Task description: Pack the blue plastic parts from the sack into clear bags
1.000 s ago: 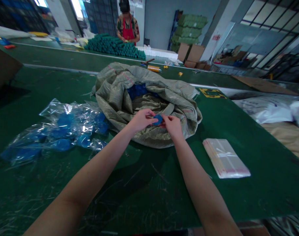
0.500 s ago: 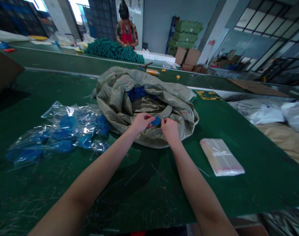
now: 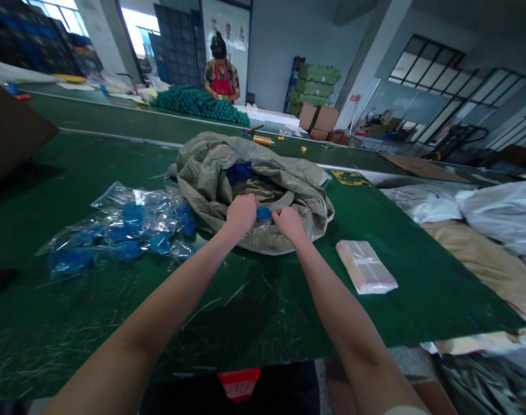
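Note:
A blue disc [image 3: 263, 214] shows between my two hands, over the near rim of a crumpled grey-green woven sack [image 3: 211, 167]. My left hand [image 3: 242, 212] has its fingers closed at the disc's left side, apparently pinching clear film around it. At the right side, my right hand [image 3: 287, 221] is pinched closed, also seemingly on the film. Dark blue pieces [image 3: 239, 172] show inside the sack's opening. Left of it lie several clear bags with blue discs [image 3: 133, 216]. A stack of flat clear bags [image 3: 366, 266] rests to the right.
A cardboard box [image 3: 14, 129] stands at the left edge. Behind the green table [image 3: 418, 300], a person [image 3: 222, 78] stands at a pile of green rolls [image 3: 197, 104]. An orange roll [image 3: 263, 140] lies beyond the sack. White sacks [image 3: 500, 207] are at the right.
The view has tilted up and shifted a little. My left hand has turned, its back now more upward, and the disc sits between both hands with film around it.

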Demonstrator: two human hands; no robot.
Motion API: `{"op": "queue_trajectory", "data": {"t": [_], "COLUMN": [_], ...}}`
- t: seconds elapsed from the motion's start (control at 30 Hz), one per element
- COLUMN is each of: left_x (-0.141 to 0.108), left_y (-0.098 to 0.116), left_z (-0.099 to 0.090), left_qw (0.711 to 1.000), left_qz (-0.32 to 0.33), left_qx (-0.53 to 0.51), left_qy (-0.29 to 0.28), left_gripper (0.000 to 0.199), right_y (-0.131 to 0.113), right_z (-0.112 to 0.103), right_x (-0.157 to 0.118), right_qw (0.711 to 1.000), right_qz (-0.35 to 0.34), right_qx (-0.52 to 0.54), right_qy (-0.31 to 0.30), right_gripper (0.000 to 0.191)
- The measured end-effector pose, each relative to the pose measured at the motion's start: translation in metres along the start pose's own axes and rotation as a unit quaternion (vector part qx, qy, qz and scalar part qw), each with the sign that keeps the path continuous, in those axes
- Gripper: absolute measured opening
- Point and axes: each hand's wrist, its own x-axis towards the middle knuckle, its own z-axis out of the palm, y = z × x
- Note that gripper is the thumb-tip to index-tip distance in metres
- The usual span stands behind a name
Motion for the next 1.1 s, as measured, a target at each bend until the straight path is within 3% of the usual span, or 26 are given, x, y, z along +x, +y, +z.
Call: {"op": "queue_trajectory", "data": {"t": [0.07, 0.2, 0.4, 0.83, 0.97, 1.1], "left_x": [-0.006, -0.012, -0.021, -0.023, -0.02, -0.014], "left_y": [0.003, 0.006, 0.009, -0.001, -0.001, -0.005], "left_z": [-0.007, -0.025, -0.043, -0.029, -0.027, -0.021], "left_qw": [0.997, 0.99, 0.981, 0.972, 0.97, 0.969], "left_qz": [0.043, 0.12, 0.144, 0.187, 0.201, 0.191], "left_qx": [0.055, 0.064, 0.071, 0.004, -0.024, -0.12], "left_qy": [0.028, 0.043, 0.106, 0.144, 0.133, 0.103], "left_gripper": [0.028, 0.027, 0.029, 0.031, 0.03, 0.024], "right_y": [-0.003, -0.007, -0.012, -0.002, 0.003, 0.013], "right_z": [0.001, -0.006, -0.024, -0.026, -0.023, -0.008], "right_x": [-0.005, -0.012, -0.018, -0.028, -0.029, -0.024], "right_qw": [1.0, 0.998, 0.992, 0.984, 0.981, 0.972], "right_qz": [-0.022, -0.044, -0.063, -0.058, -0.05, -0.056], "right_qx": [-0.013, 0.023, 0.069, 0.133, 0.161, 0.217], "right_qy": [-0.001, 0.035, 0.086, 0.101, 0.097, 0.076], "right_gripper": [0.034, 0.033, 0.027, 0.023, 0.024, 0.027]}}
